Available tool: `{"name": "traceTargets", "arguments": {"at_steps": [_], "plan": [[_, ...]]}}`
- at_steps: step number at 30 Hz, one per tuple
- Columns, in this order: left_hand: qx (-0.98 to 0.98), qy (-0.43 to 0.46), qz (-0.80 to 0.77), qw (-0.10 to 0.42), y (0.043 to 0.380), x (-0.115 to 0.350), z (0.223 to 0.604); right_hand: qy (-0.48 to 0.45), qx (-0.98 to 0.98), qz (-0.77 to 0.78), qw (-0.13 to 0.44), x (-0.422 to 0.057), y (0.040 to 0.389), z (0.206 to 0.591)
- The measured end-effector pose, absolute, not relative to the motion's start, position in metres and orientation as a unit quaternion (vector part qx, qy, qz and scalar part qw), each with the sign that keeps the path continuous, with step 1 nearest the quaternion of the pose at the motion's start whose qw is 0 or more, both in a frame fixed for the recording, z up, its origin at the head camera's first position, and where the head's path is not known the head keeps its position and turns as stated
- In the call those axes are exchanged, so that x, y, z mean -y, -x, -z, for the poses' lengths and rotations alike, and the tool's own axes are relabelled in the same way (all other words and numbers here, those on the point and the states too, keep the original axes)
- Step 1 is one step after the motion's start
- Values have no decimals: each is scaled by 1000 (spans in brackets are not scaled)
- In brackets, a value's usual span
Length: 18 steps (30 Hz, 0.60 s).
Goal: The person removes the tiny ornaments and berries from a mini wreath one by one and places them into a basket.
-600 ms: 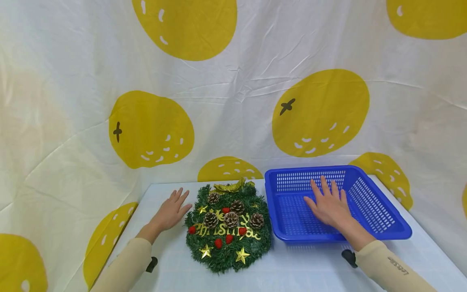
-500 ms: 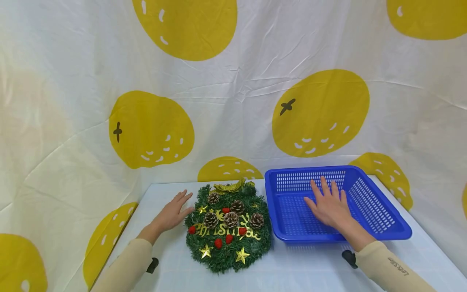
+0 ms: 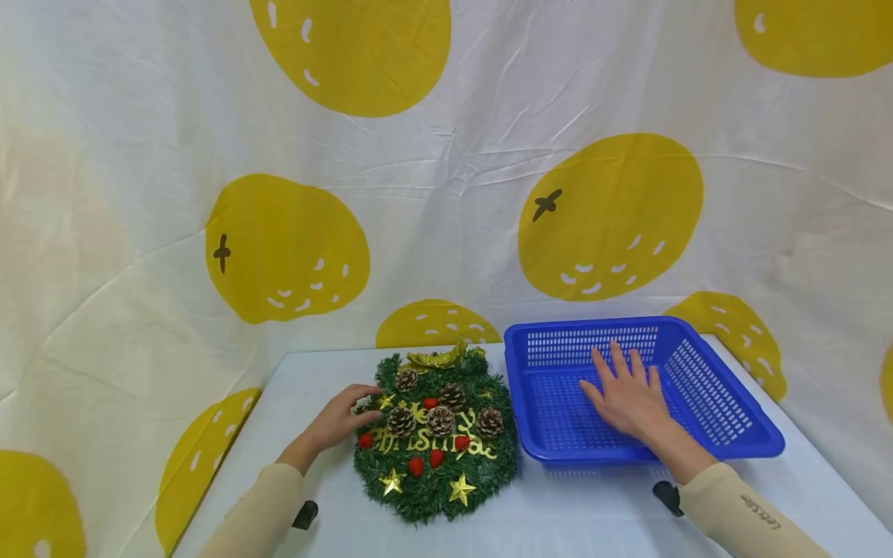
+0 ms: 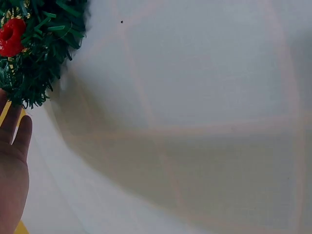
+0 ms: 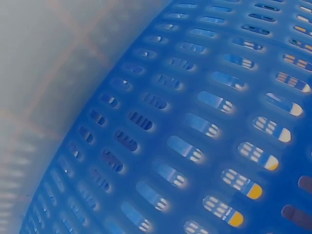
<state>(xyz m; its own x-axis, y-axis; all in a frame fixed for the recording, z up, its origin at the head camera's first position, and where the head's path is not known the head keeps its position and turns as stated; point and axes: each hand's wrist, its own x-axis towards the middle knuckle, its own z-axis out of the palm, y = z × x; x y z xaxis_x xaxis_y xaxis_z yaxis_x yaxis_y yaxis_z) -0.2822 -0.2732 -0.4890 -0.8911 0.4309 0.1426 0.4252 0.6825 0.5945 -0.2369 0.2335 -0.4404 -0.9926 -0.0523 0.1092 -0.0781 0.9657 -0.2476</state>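
A green Christmas wreath [image 3: 436, 484] with pinecones, red berries, gold stars and gold lettering lies on the white table. My left hand [image 3: 340, 418] is at its left edge, thumb and fingers apart and the fingertips reaching the greenery. In the left wrist view, part of the left hand [image 4: 12, 170] shows beside the wreath [image 4: 53, 44], with the fingertips partly hidden by it. Over the blue plastic basket [image 3: 725, 452], my right hand [image 3: 631, 403] is spread, holding nothing. Close up, the right wrist view shows the basket's slotted wall [image 5: 161, 131].
The basket stands just right of the wreath, near the table's back right. Behind the table [image 3: 558, 519] hangs a white cloth [image 3: 432, 232] printed with large yellow fruit shapes, which also runs down the left side.
My left hand has moved right onto the wreath's left edge, and its fingers have bent a little. The right hand, wreath and basket have stayed in place.
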Motion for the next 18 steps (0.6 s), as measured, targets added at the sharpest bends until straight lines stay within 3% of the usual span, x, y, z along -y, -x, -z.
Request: {"name": "traceTargets", "arguments": {"at_steps": [18], "plan": [[-931,-224,-287,40,286,282,500,-36,990,-125,51,-235,236,444]]}}
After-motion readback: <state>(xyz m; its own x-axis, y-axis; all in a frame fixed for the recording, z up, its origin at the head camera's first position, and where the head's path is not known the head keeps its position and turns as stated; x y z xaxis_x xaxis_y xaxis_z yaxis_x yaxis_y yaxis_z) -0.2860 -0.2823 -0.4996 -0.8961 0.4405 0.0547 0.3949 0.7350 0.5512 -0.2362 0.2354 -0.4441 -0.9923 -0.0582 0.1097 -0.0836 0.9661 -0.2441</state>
